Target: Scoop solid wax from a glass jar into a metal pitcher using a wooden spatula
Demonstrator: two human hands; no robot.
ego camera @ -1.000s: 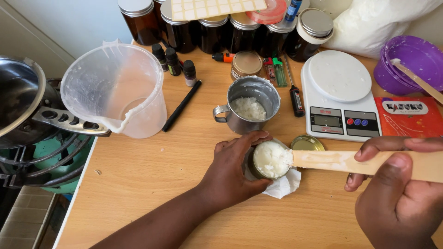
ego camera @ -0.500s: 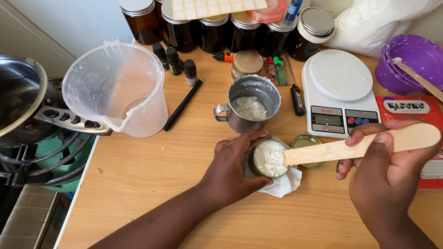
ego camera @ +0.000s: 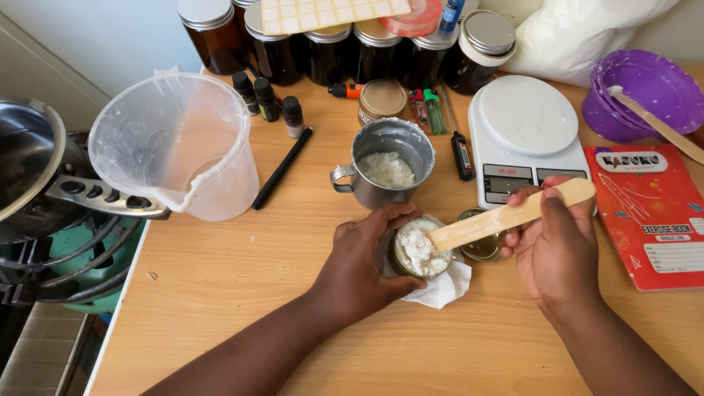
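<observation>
Stick down in the jar, both hands busy at the counter [ego camera: 220, 293].

The left hand [ego camera: 363, 268] curled round the small glass jar [ego camera: 419, 253] of white cream, grip closed on its side, steadying it on a white tissue [ego camera: 444, 290]. The right hand [ego camera: 557, 246] pinched the wooden stick [ego camera: 506, 214], angled down-left, its tip in the cream, just below the metal mug [ego camera: 389, 165].

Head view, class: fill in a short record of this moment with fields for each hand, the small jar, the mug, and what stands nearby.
left hand: fingers wrapped around the small jar
right hand: holds a flat wooden stick, its tip in the jar
small jar: open, holding white paste, on a white tissue
metal mug: behind the jar, white lumps inside
nearby: kitchen scale, plastic jug, red exercise book
</observation>
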